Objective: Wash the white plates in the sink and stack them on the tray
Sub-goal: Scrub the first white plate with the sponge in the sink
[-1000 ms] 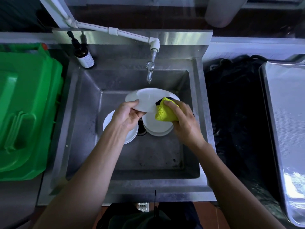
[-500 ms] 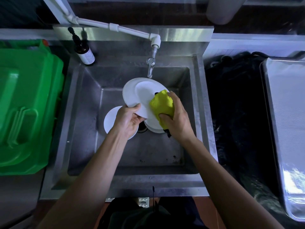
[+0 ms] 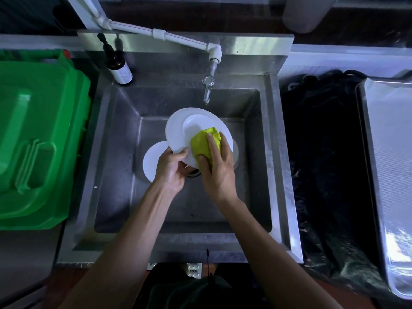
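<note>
- Head view: your left hand [image 3: 170, 169], at the centre of the frame, grips the lower left rim of a plate [image 3: 178, 130], thumb on its face and fingers behind it.
- You hold that plate tilted, its face turned up toward you, over the middle of the sink [image 3: 276, 152] and just below the tap [image 3: 208, 90].
- Your right hand [image 3: 217, 168] presses a yellow cloth [image 3: 206, 141] flat on the lower right of the plate's face, fingers spread over the cloth and thumb at its lower edge.
- Against a second ago, the plate has swung from nearly edge-on to almost fully facing you, and it now sits higher in the frame, closer to the tap.
- The cloth has gone from a bunched wad at the plate's right rim to a pad spread on its face; half a second ago your hand was cupped around it from the right, and now it lies on top.
- A second plate [image 3: 152, 159] lies on the sink floor at centre left, partly under your left hand, as before.
- Another one [image 3: 235, 156] shows only as a sliver at the right of your right hand; more of it was in view earlier.
- The tray [image 3: 388, 152] lies along the right edge of the frame, well apart from the sink.
- A green bin [image 3: 40, 141] fills the left edge, and a dark bottle [image 3: 118, 68] stands at the sink's upper left corner.
</note>
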The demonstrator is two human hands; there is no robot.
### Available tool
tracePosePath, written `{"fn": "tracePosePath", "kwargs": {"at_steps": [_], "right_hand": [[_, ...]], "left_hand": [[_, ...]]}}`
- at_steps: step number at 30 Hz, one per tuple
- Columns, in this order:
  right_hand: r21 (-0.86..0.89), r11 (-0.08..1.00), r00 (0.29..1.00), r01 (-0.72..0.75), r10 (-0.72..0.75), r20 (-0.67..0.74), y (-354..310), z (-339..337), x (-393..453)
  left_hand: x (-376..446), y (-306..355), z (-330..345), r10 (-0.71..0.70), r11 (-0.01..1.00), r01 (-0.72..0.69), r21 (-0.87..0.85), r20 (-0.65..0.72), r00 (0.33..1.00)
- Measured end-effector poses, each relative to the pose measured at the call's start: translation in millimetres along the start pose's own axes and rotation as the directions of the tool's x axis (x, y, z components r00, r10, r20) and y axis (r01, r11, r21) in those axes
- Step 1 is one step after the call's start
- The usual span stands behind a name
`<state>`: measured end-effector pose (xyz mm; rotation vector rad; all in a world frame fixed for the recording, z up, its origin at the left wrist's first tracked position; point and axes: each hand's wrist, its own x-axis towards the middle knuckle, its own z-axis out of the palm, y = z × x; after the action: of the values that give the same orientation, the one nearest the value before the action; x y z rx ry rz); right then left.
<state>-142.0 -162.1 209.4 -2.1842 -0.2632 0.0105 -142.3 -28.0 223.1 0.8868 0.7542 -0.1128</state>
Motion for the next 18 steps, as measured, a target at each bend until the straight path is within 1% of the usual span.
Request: {"fn": "tracePosePath", "kwargs": {"at_steps": [4, 8, 11, 15, 18], "right_hand": [[-0.024, 1.0, 1.0, 0.018, -0.018, -0.015, 4, 0, -6], [-0.055, 0.998, 1.0, -0.028, 0.028, -0.013, 15, -2, -6], [-0.064, 0.997, 0.999, -0.051, 0.051, -0.007, 22, -2, -8], [-0.019, 0.995, 0.995, -0.094, 0.093, -0.038, 27, -4, -10], [0.037, 0.988, 0.985, -0.15, 0.153, -0.078, 29, -8, -7]], "left_hand": [[-4, -3, -8, 0.008, 1.0, -0.008, -0.02, 0.006, 1.0], [-7, -11, -14, -0.029, 0.998, 0.03, -0.063, 0.025, 0.999], [-6, -16, -18, -0.037, 0.997, 0.038, -0.063, 0.03, 0.999], [-6, -16, -21, -0.043, 0.998, 0.045, -0.04, 0.055, 0.998], [-7, -15, -22, -0.043, 0.998, 0.046, -0.046, 0.073, 0.996]]}}
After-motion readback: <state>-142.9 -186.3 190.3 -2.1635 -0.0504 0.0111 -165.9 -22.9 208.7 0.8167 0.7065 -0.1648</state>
